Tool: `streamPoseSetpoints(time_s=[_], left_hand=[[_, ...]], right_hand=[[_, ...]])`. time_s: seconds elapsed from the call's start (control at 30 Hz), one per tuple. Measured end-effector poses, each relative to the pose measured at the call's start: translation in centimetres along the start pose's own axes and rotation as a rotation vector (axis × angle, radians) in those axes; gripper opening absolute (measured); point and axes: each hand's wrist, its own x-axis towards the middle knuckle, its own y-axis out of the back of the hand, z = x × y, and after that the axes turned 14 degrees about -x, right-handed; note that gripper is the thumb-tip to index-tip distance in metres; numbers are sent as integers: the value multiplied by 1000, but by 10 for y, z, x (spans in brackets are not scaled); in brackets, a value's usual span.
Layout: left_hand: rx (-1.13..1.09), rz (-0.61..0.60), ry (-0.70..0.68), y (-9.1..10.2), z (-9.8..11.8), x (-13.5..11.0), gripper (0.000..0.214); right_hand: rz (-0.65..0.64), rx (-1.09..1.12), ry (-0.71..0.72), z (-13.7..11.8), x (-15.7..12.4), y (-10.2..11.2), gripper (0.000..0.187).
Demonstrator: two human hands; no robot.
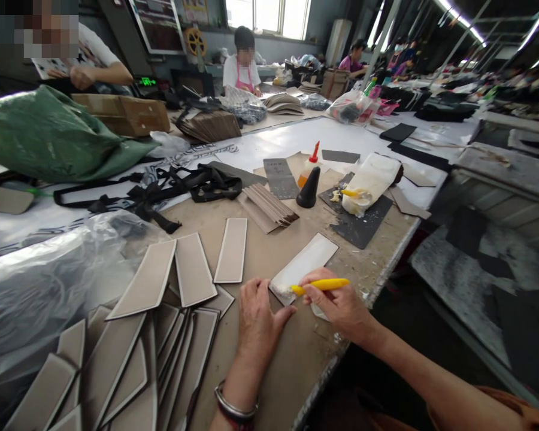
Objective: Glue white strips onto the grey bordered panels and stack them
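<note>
My right hand (pixel 335 305) is closed around a yellow glue brush (pixel 326 284), its tip at the near end of a flat rectangular panel (pixel 309 258). A wet-looking white coat covers most of that panel, with a thicker smear by the brush tip. Beside the panel's left edge rests my left hand (pixel 261 317), fingertips at the edge and thumb stretched apart near the lower corner. Left of it lie beige panels with pale borders, one (pixel 231 250) by itself and several (pixel 146 359) in a loose overlapping heap. A pale scrap is partly hidden under my right hand.
Beyond the panel stand a black cone (pixel 309 188), a red-tipped bottle (pixel 313 158) and a glue-smeared white container (pixel 371 179). A stack of brown strips (pixel 269 206), black straps (pixel 215 182) and plastic sheeting (pixel 72 269) lie around. The table edge (pixel 388 269) runs along the right. Other people work behind.
</note>
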Motion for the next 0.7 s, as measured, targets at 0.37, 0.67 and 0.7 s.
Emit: streamPoseSetpoints(time_s=[0.37,0.67,0.7], left_hand=[[71,12,-61,-2,-3,0,56],[168,-32,-115,-2,-5,-5,53],[171,-21,-103,-2,-3,-5,53]], right_hand=[[298,-504,80,55,20,58,14],[149,-520,135,57,19,52,13],[131,-505,120,54,19,52,14]])
